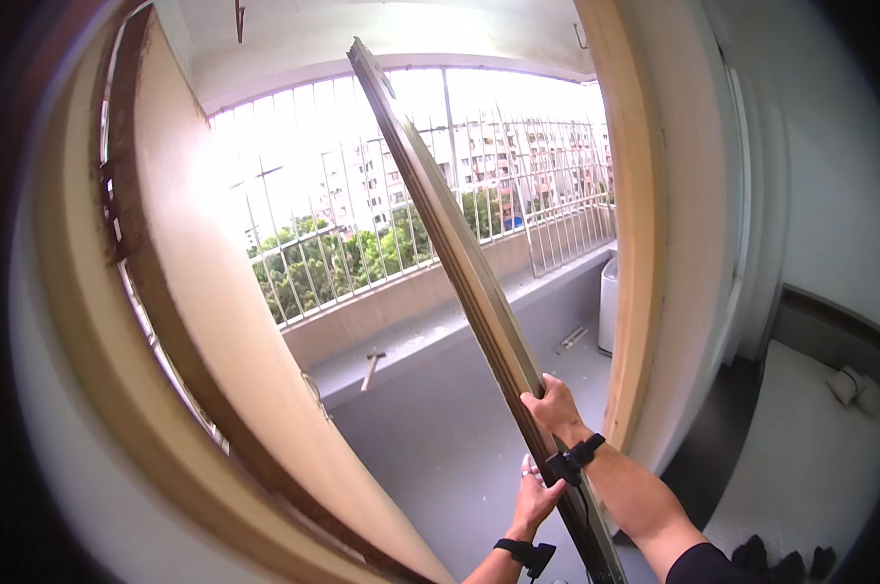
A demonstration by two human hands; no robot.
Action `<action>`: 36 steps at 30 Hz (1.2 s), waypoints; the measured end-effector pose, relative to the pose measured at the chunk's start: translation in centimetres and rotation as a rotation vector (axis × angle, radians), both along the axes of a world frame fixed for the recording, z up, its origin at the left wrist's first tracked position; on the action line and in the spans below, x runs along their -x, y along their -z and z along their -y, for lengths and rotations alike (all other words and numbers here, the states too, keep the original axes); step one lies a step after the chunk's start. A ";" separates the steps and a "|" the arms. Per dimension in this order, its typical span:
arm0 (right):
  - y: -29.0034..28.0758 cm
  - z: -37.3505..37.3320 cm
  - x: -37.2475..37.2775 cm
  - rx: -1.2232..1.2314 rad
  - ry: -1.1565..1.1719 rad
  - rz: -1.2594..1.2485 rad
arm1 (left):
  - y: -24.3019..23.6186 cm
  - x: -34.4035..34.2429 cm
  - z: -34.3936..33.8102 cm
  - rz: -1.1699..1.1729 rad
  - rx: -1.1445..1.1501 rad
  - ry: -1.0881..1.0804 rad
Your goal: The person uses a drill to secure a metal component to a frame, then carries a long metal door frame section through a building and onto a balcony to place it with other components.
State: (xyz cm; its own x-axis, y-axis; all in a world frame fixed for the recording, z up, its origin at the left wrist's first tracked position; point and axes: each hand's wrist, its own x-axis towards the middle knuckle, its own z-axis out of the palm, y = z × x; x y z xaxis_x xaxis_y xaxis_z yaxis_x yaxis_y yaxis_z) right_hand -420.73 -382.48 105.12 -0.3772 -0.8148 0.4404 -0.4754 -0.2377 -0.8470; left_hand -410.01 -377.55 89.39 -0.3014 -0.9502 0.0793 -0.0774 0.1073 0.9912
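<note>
A long, bronze-coloured door or window frame piece (448, 219) with grooves along its length leans across the doorway, its top tilted to the left. My right hand (556, 405) is closed around its lower part. Just below, my left hand (534, 498) grips the same piece from its left side; some of those fingers are hidden behind it. Both wrists carry a black strap with a small device. The bottom end of the frame piece runs out at the lower edge of the view.
A wooden door (226, 282) stands open at the left, opposite a wooden door jamb (638, 224). Beyond lies a balcony with a barred railing (338, 185). A hammer (372, 368) rests by its ledge. A white appliance (608, 307) stands at the balcony's right; a bed (800, 457) is indoors.
</note>
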 end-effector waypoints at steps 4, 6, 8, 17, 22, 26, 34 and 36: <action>3.3 1.8 1.5 0.100 -0.001 0.004 | 3.6 0.8 2.1 -0.034 0.160 0.185; 5.3 2.7 1.8 0.157 -0.014 0.012 | 3.0 0.8 2.0 -0.057 0.156 0.195; 9.4 4.9 2.7 0.229 -0.009 0.010 | 8.5 2.7 4.5 0.089 0.295 0.052; 22.4 19.7 6.5 0.364 -0.045 0.075 | 22.0 6.9 19.7 0.363 0.347 -0.178; 25.1 24.7 7.6 0.409 -0.029 0.116 | 23.9 7.3 25.6 0.328 0.441 -0.169; 26.2 27.9 8.6 0.460 0.007 0.109 | 26.1 7.8 30.5 0.244 0.567 -0.171; 29.6 35.0 10.6 0.553 0.106 0.164 | 27.5 7.7 38.9 0.143 0.664 -0.042; 30.8 36.7 11.1 0.603 0.145 0.159 | 28.2 7.8 41.5 0.166 0.691 -0.015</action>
State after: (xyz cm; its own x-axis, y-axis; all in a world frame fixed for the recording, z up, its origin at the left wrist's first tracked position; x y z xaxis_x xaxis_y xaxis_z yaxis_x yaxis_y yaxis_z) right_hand -431.88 -419.15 74.35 -0.5633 -0.3767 0.7354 -0.4185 -0.6374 -0.6470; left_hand -417.77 -419.07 61.16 -0.3494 -0.7028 0.6197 -0.2280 0.7053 0.6713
